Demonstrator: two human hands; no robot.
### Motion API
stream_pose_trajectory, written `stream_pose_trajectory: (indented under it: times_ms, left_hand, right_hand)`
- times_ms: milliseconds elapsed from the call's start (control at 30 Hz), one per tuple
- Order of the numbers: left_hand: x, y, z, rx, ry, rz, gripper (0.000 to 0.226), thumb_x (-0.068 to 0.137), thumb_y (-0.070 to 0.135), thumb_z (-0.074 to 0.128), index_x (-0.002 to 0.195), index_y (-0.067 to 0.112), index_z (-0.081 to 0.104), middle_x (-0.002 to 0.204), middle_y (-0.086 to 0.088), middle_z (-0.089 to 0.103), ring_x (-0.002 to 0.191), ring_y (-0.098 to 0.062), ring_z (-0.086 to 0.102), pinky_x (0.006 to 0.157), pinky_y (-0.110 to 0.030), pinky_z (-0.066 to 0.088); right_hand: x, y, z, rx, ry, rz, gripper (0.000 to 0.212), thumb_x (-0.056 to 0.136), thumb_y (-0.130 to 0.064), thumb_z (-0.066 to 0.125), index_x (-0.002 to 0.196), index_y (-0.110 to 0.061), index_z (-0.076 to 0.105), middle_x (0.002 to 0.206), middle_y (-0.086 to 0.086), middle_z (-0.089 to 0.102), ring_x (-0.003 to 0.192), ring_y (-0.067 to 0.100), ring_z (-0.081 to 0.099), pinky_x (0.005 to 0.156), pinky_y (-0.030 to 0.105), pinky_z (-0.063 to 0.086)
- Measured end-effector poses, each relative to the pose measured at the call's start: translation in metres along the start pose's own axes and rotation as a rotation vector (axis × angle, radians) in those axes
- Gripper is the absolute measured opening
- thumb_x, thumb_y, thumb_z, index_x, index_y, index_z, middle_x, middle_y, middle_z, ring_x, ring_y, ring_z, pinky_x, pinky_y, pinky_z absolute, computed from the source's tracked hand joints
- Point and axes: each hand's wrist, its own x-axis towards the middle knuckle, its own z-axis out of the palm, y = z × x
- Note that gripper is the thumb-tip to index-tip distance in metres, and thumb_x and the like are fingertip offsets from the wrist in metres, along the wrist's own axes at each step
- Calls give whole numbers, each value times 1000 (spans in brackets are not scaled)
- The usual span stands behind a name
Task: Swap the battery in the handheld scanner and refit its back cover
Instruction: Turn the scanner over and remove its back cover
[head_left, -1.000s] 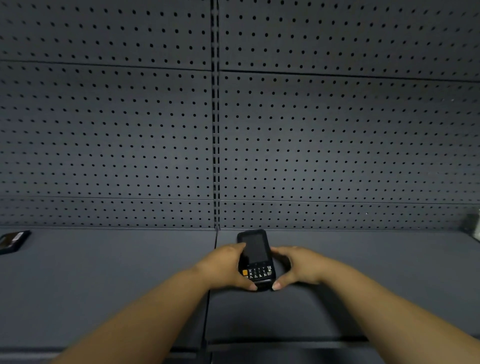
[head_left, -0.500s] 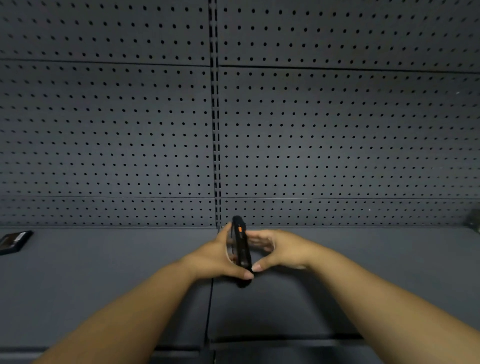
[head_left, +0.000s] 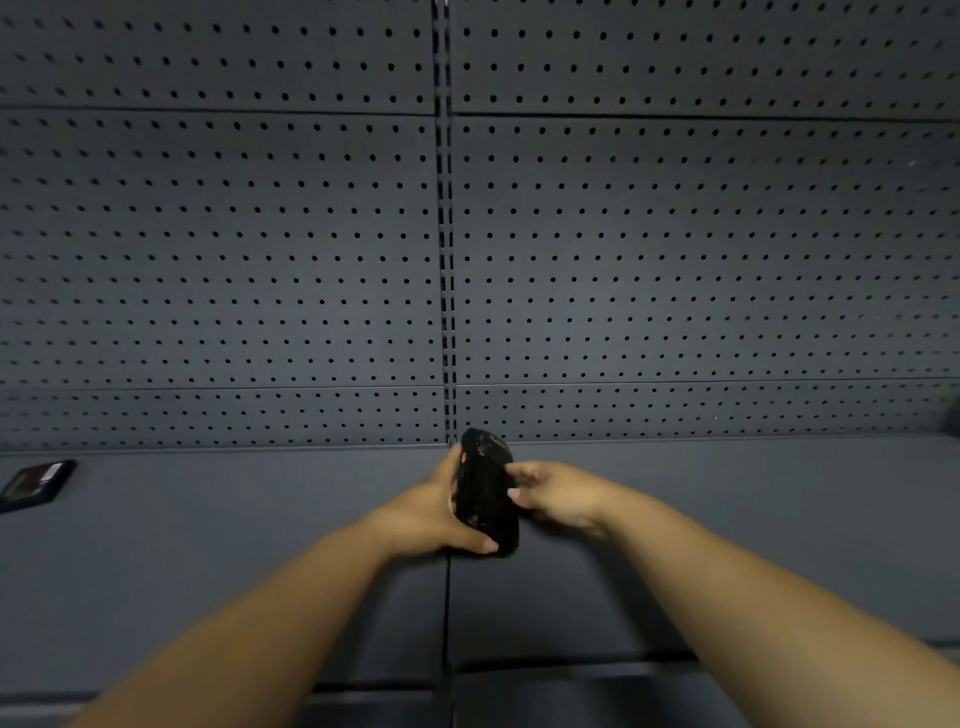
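We had the scanner (head_left: 485, 491) up off the shelf (head_left: 208, 545), near the back edge and right over the seam between the two shelf panels. It was turned so its dark back faced us, with a small orange button showing on its left side. Our left hand (head_left: 431, 514) was wrapped round that left side, thumb hooked under the lower end, clamped on it. Our right hand (head_left: 556, 493) came in from the other side, fingertips (head_left: 514, 475) pressed on the back face; that hand was closed on it too, though more lightly.

Whether the cover was on or already loose, we could not tell: the back was all black and a bit blurred. Far off at the left edge of the shelf lay a flat dark thing (head_left: 34, 483) with a pale label, possibly the spare battery, but too small to be sure.

By our reckoning, the job was only starting, the cover being the first thing to come off. The risks from here: the grip was mostly fingertips on smooth plastic, held in mid-air, so a hard push on the latch could shoot the scanner out of our hands and onto the shelf. Prying at the wrong edge could snap a clip. And a cover that pops free suddenly could drop into that seam gap.
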Motion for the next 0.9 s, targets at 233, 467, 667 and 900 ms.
stream_pose_trajectory:
  times_ms: [233, 467, 667, 900]
  left_hand:
    - [4, -7, 12, 102, 40, 34, 109, 65, 23, 82, 144, 29, 7, 124, 8, 51, 121, -7, 44, 94, -8, 34]
    - [10, -9, 27, 247, 39, 51, 94, 66, 31, 79, 141, 26, 23, 142, -4, 45, 127, -16, 42, 102, -22, 31]
    - [12, -6, 23, 258, 67, 31, 92, 62, 38, 81, 138, 29, 31, 137, 3, 49, 113, -4, 42, 94, -18, 30]
    - [20, 2, 8, 445, -15, -21, 91, 56, 49, 80, 133, 27, 37, 135, 3, 52, 120, -13, 49, 102, -27, 37]
  right_hand:
    - [-3, 2, -3, 55, 67, 51, 40, 94, -9, 48, 134, -8, 47, 133, 14, 57, 124, 26, 52, 112, 45, 35]
    - [-15, 9, -17, 173, 134, 90, 33, 95, -3, 42, 127, 2, 49, 127, 21, 57, 120, 31, 54, 103, 35, 43]
    - [-17, 9, -22, 59, 107, 91, 33, 95, -8, 45, 127, 1, 52, 122, 20, 62, 114, 29, 60, 96, 30, 47]
    - [-2, -6, -31, -754, 148, -9, 33, 96, -24, 44, 119, -10, 61, 119, 15, 64, 111, 30, 57, 92, 34, 44]
